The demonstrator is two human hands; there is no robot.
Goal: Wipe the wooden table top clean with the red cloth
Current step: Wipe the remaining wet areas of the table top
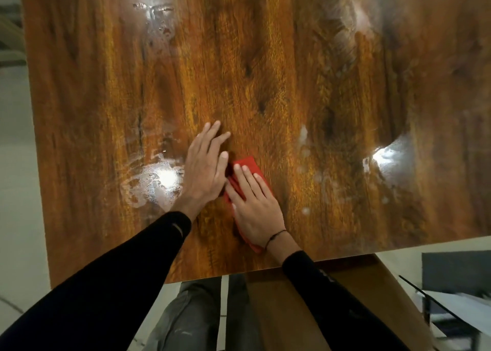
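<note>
- Red cloth [245,170]: folded, mid-surface [265,71], pinned flat under right hand [255,207], fingers straight.
- Left hand [204,170]: flat beside cloth, fingers extended, gripping nothing.
- Wet smears [154,183] left, right, beyond cloth: wiping unfinished.

Kind of place: we see an indoor room, a home or a plain workroom; we cannot tell which.
Table: we look down on a glossy wooden table top [265,71] with strong brown grain, filling most of the view.
Light: we count bright glares of ceiling lamps mirrored near its left edge, right edge and far edge.
Wet marks: we see whitish smears and droplets [148,183] by the left glare.
Floor: we make out a pale smooth floor [16,164] beyond the left edge.
Near right corner: we see a dark chair [457,271] and white sheets [462,305], blurred.
</note>
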